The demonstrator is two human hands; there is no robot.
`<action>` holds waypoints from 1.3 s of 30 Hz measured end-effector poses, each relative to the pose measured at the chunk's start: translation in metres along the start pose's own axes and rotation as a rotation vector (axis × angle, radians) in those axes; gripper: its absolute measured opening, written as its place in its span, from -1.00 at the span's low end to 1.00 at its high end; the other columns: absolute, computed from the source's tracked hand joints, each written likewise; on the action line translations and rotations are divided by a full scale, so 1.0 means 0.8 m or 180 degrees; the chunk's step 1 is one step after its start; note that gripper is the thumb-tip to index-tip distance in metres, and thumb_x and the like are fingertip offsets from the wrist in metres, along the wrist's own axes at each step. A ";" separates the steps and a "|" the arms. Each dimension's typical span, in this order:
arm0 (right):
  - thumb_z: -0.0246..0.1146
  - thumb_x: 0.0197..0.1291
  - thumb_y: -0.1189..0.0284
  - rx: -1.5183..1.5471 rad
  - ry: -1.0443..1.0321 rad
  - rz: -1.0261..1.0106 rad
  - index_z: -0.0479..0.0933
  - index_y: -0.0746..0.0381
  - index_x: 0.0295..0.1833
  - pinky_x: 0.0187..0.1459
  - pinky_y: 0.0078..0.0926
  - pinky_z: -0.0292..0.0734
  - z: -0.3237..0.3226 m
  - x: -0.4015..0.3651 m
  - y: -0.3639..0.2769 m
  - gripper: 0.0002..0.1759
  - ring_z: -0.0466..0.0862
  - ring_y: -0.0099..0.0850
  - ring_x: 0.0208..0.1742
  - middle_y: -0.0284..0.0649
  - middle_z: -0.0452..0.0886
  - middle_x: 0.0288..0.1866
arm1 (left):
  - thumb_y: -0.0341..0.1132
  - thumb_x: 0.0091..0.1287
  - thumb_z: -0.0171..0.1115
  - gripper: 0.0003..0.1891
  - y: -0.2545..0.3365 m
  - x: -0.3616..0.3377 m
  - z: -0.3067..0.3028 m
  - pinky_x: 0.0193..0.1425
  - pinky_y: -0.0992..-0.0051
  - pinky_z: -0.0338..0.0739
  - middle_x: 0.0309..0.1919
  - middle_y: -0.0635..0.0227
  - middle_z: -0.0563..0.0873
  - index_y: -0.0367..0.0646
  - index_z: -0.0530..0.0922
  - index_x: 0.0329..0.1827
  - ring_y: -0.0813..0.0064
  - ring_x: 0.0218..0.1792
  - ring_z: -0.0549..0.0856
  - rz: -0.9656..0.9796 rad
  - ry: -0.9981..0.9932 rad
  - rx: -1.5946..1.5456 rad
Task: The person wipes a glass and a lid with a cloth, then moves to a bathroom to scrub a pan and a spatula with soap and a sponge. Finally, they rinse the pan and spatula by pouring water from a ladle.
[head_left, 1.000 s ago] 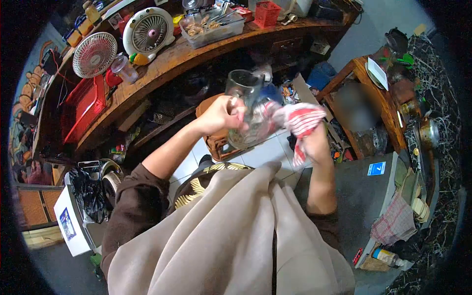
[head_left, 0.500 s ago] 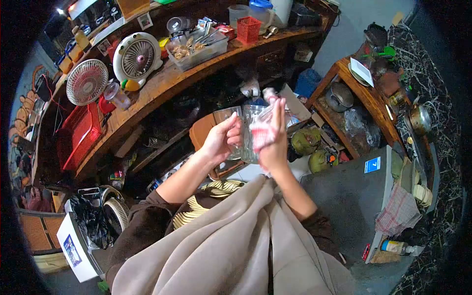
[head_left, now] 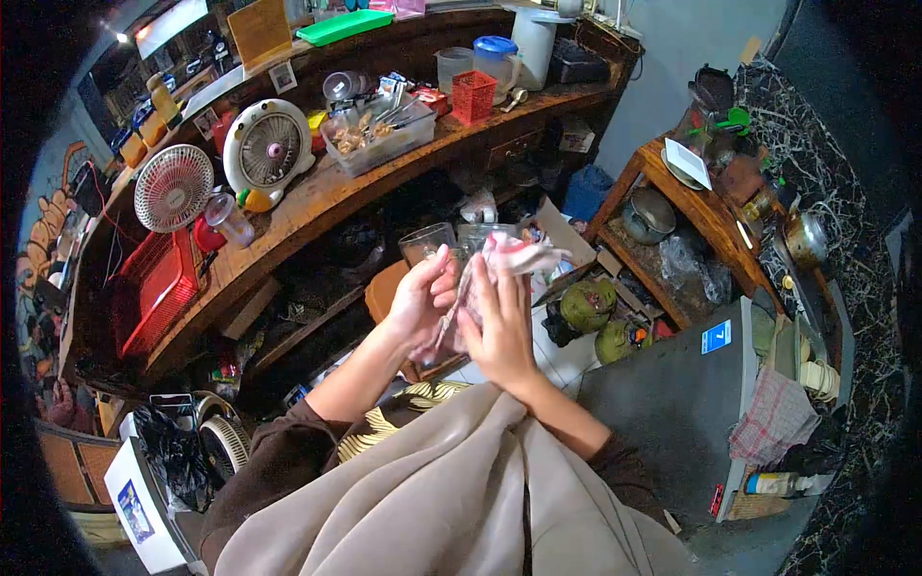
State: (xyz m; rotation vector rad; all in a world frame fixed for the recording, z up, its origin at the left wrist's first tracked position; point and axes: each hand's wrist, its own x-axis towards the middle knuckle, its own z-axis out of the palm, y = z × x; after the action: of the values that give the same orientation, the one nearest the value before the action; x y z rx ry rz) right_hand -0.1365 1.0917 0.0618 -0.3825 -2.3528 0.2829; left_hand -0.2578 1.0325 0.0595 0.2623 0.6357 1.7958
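My left hand (head_left: 420, 296) is curled at the near side of clear glassware, its thumb up and fingers bent in. The rim of one clear glass (head_left: 428, 240) shows just beyond the fingertips, with another clear glass rim close to its right. A red-and-white cloth (head_left: 523, 253) is bunched in my right hand (head_left: 502, 331), whose fingers point up and press it toward the glassware. Part of the cloth hangs between the two hands and covers much of the glass. Exactly how the left fingers grip the glass is hidden.
A curved wooden counter (head_left: 317, 197) runs across the far side, with two fans, a red basket (head_left: 473, 97) and a plastic tub (head_left: 379, 134) on it. Green round gas cylinders (head_left: 588, 305) stand on the floor. To the right is a grey fridge (head_left: 663, 384) beside a wooden shelf.
My right hand and the cloth have moved left and nearer to my left hand, now covering more of the glass. The view has shifted slightly.
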 end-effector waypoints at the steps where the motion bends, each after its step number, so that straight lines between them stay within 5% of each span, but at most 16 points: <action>1: 0.10 -0.08 0.45 0.0474 0.0118 0.0314 0.09 0.36 0.18 0.19 -0.25 0.02 0.003 0.001 0.008 -0.36 0.15 -0.02 0.20 0.11 0.09 0.19 | -0.16 0.23 -0.04 -0.74 0.000 -0.004 0.001 -0.69 0.76 0.02 -0.77 0.63 0.19 -0.05 0.29 -0.57 0.78 -0.75 0.13 -0.0108 -0.0143 0.0036; 3: 0.08 -0.02 0.36 0.1349 0.1194 0.0338 0.21 0.38 0.10 0.17 -0.35 0.06 0.009 0.028 0.037 -0.45 0.24 -0.19 0.17 0.01 0.25 0.12 | -0.23 0.19 0.03 -0.76 -0.005 -0.004 -0.010 -0.72 0.75 0.00 -0.79 0.65 0.17 -0.03 0.25 -0.61 0.80 -0.77 0.11 -0.0091 -0.0457 0.0329; 4: 0.04 0.04 0.30 0.2523 0.1238 0.0869 0.22 0.39 0.09 0.17 -0.43 0.07 0.007 0.033 0.040 -0.47 0.25 -0.30 0.16 -0.09 0.28 0.11 | -0.28 0.16 0.06 -0.76 -0.006 -0.007 -0.011 -0.72 0.75 -0.01 -0.80 0.67 0.16 -0.02 0.23 -0.62 0.81 -0.77 0.10 -0.0227 -0.0171 0.0193; 6: 0.06 0.05 0.35 0.2589 0.0757 0.0805 0.26 0.33 0.06 0.06 -0.46 0.22 0.003 0.028 0.051 -0.55 0.39 -0.36 0.01 -0.16 0.36 0.03 | -0.34 0.11 0.10 -0.77 -0.005 -0.012 -0.006 -0.72 0.75 -0.01 -0.79 0.67 0.16 -0.01 0.23 -0.62 0.82 -0.78 0.10 -0.0055 -0.0595 0.0169; 7: 0.06 0.06 0.33 0.4086 0.0930 0.1695 0.22 0.31 0.09 0.06 -0.49 0.23 0.010 0.024 0.039 -0.52 0.40 -0.44 -0.01 -0.23 0.38 -0.01 | -0.34 0.11 0.10 -0.77 -0.005 -0.012 -0.008 -0.72 0.75 -0.01 -0.79 0.67 0.16 -0.01 0.23 -0.62 0.82 -0.78 0.10 -0.0056 -0.0598 0.0170; 8: 0.17 -0.03 0.42 0.6552 0.0981 0.1612 0.15 0.28 0.14 0.06 -0.48 0.23 0.009 0.020 0.035 -0.41 0.38 -0.47 -0.01 -0.22 0.36 -0.01 | -0.37 0.08 0.12 -0.78 -0.005 -0.010 -0.013 -0.70 0.76 0.02 -0.78 0.66 0.20 -0.01 0.24 -0.61 0.82 -0.76 0.14 0.0018 -0.0574 0.0396; 10: 0.30 -0.20 0.45 0.3497 0.0862 0.1447 0.10 0.28 0.16 0.07 -0.47 0.22 -0.006 0.005 0.016 -0.25 0.37 -0.45 0.00 -0.19 0.32 0.02 | -0.40 0.05 0.14 -0.78 -0.011 -0.006 -0.019 -0.68 0.76 0.05 -0.76 0.65 0.23 0.00 0.25 -0.60 0.81 -0.75 0.18 0.0091 -0.0539 0.0602; 18: 0.33 -0.37 0.40 0.3433 0.1169 0.1283 0.15 0.31 0.10 0.03 -0.48 0.24 -0.004 0.004 0.030 -0.20 0.40 -0.42 -0.06 -0.16 0.35 -0.05 | -0.50 -0.02 0.03 -0.86 -0.030 0.010 -0.014 -0.54 0.73 0.14 -0.66 0.64 0.30 -0.04 0.28 -0.59 0.81 -0.61 0.27 0.0860 -0.0186 0.1258; 22: 0.11 0.00 0.24 0.3443 0.1582 0.0927 0.15 0.33 0.10 0.00 -0.50 0.26 -0.014 0.007 0.011 -0.41 0.39 -0.44 -0.06 -0.18 0.35 -0.05 | -0.32 0.14 0.11 -0.74 -0.030 0.024 0.003 -0.60 0.71 0.11 -0.67 0.62 0.26 -0.04 0.22 -0.61 0.79 -0.62 0.23 0.1915 0.0682 0.1834; 24: -0.13 0.19 0.26 0.3679 0.1711 0.1713 0.32 0.23 -0.27 -0.31 -0.67 0.32 0.107 -0.059 0.088 -0.74 0.38 -0.61 -0.41 -0.38 0.36 -0.40 | -0.30 0.16 0.10 -0.72 -0.030 0.041 -0.017 -0.58 0.68 0.11 -0.68 0.60 0.24 -0.05 0.22 -0.64 0.76 -0.62 0.21 0.2310 0.0868 0.1951; 26: -0.14 0.20 0.28 0.4372 0.1286 0.2611 0.26 0.15 -0.43 -0.46 -0.74 0.25 0.051 -0.040 0.036 -0.77 0.28 -0.69 -0.53 -0.48 0.26 -0.54 | -0.25 0.19 0.06 -0.72 -0.017 0.042 -0.008 -0.54 0.63 0.15 -0.67 0.57 0.28 -0.07 0.28 -0.66 0.71 -0.62 0.21 0.1906 0.1210 0.1835; 28: -0.14 0.19 0.32 0.4627 0.0949 0.2243 0.23 0.15 -0.47 -0.51 -0.77 0.22 0.037 -0.043 0.020 -0.78 0.26 -0.70 -0.56 -0.48 0.24 -0.58 | -0.27 0.21 0.04 -0.79 -0.010 0.032 0.010 -0.45 0.67 0.31 -0.60 0.51 0.45 -0.10 0.37 -0.58 0.70 -0.55 0.41 0.1567 0.1035 0.1518; 31: -0.12 0.16 0.36 0.4762 0.0652 0.0781 0.14 0.38 0.13 -0.37 -0.64 0.34 0.035 -0.036 0.015 -0.55 0.45 -0.56 -0.36 -0.34 0.43 -0.42 | -0.30 0.21 0.02 -0.84 -0.026 0.043 -0.007 -0.42 0.66 0.38 -0.57 0.50 0.49 -0.14 0.41 -0.51 0.68 -0.50 0.48 0.1961 0.1021 0.1221; 33: -0.10 0.15 0.34 0.3588 0.0890 0.0827 0.13 0.38 0.13 -0.15 -0.52 0.26 0.057 -0.027 0.040 -0.53 0.42 -0.42 -0.21 -0.22 0.40 -0.24 | -0.35 0.21 -0.02 -0.87 -0.030 0.049 -0.028 -0.44 0.63 0.40 -0.56 0.50 0.49 -0.15 0.44 -0.47 0.67 -0.51 0.48 0.1319 0.0914 0.0172; 36: -0.12 0.17 0.36 0.1647 0.1060 0.0743 0.14 0.37 0.13 0.06 -0.37 0.18 0.105 -0.050 0.049 -0.56 0.38 -0.28 -0.05 -0.15 0.37 -0.04 | -0.29 0.13 0.12 -0.82 -0.024 0.051 -0.046 -0.22 0.58 0.40 -0.40 0.46 0.51 -0.21 0.46 -0.29 0.62 -0.31 0.50 0.1720 0.0523 0.0949; 39: -0.24 0.22 0.47 0.6276 0.1430 0.2227 0.27 0.22 -0.17 -0.40 -0.86 0.27 0.084 -0.042 0.015 -0.82 0.37 -0.74 -0.45 -0.46 0.34 -0.40 | -0.34 0.15 0.05 -0.91 -0.013 0.063 -0.061 -0.41 0.64 0.36 -0.51 0.52 0.46 -0.15 0.40 -0.45 0.67 -0.51 0.44 0.1889 0.0611 0.0546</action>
State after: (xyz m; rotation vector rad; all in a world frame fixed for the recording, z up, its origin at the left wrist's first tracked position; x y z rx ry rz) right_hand -0.1573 1.0850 -0.0111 -0.1518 -0.6001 2.1644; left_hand -0.2892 1.0681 0.0068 0.4310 0.9175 2.3563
